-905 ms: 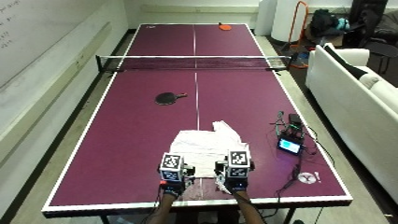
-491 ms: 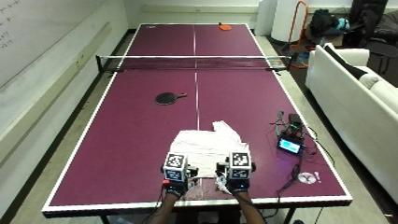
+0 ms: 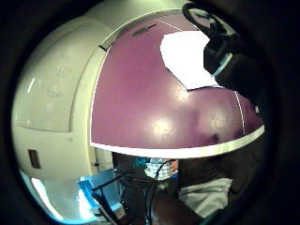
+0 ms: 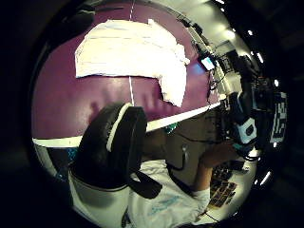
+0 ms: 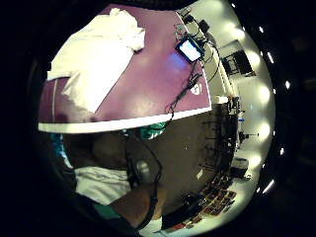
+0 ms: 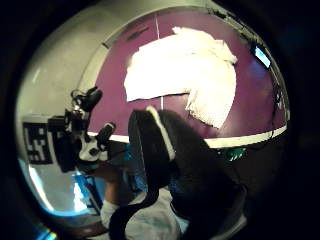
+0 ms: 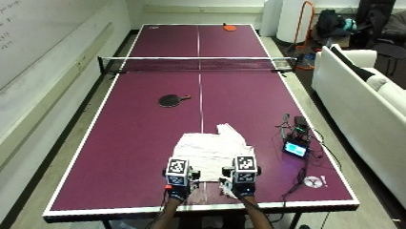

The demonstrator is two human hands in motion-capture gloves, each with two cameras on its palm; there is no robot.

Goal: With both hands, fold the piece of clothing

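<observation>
We see a big purple worktop (image 7: 126, 143), a ping-pong table with a net (image 7: 198, 64) across the middle. Near our edge lies the white piece of clothing (image 7: 209, 150). It is spread out mostly flat, right on the white middle line. One bumpy corner sticks up toward the net, and one flap hangs down toward our edge on the right side. We think it may be folded once or partly, but we cannot be sure. It does not look like a neat small pile yet, so most of the folding is still to do.

Our left hand (image 7: 177, 191) and right hand (image 7: 241, 188) are side by side at the near edge of the worktop, just at the near edge of the cloth. The palm views show the cloth lying out in front on the worktop, with bare purple between it and the white edge line. In them we see no cloth pinched in the fingers. We cannot tell if the fingers are curled or straight.

Next we would need to take the near edge or corners of the cloth and bring them over.

Smaller things sit away from the cloth: a black paddle (image 7: 171, 99) near the net, a little screen (image 7: 296, 149) with wires on the right, and a red paddle (image 7: 229, 27) at the far end.
</observation>
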